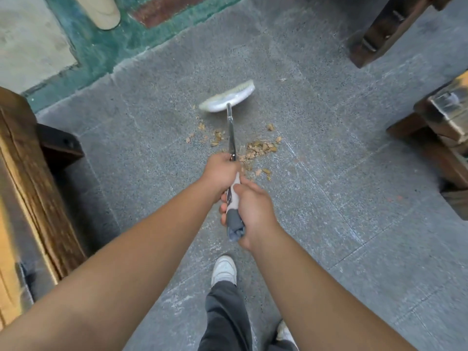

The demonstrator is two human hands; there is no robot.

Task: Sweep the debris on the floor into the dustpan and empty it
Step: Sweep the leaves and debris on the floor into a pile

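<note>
Both hands hold a broom. My left hand [221,172] grips the metal shaft higher up, and my right hand [249,211] grips the grey and white handle end. The pale broom head [228,97] rests on the grey floor beyond a scatter of tan debris [258,149], which lies between the head and my hands. A few loose bits [202,126] sit left of the shaft. No dustpan is in view.
A wooden bench [30,188] runs along the left edge. Dark wooden furniture legs stand at the upper right [379,29] and right [440,127]. A green painted strip [101,46] borders the floor at the top left. My white shoe [224,271] is below my hands.
</note>
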